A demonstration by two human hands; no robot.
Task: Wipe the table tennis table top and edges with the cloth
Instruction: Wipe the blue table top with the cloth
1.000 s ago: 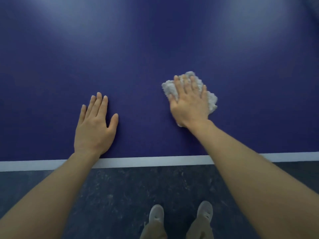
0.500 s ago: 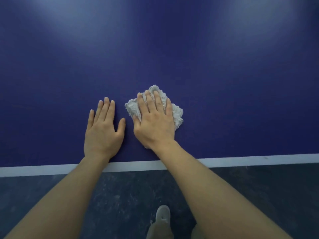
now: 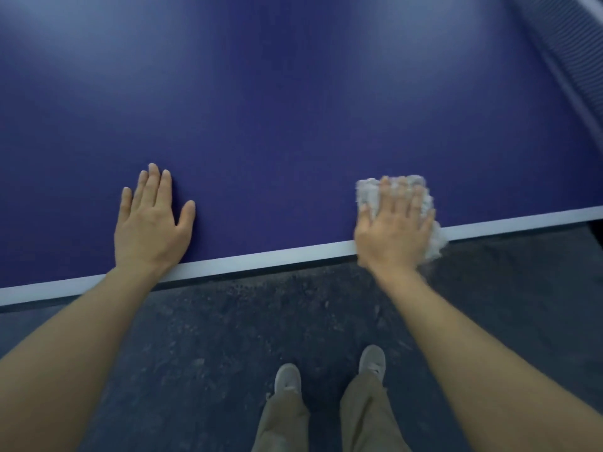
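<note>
No readable text in view

No lettering, brand, number or sign shows on any surface in the head view; the only marking is a plain white line [image 3: 267,256] along the near edge of the blue table top [image 3: 293,109], and it carries no characters
</note>
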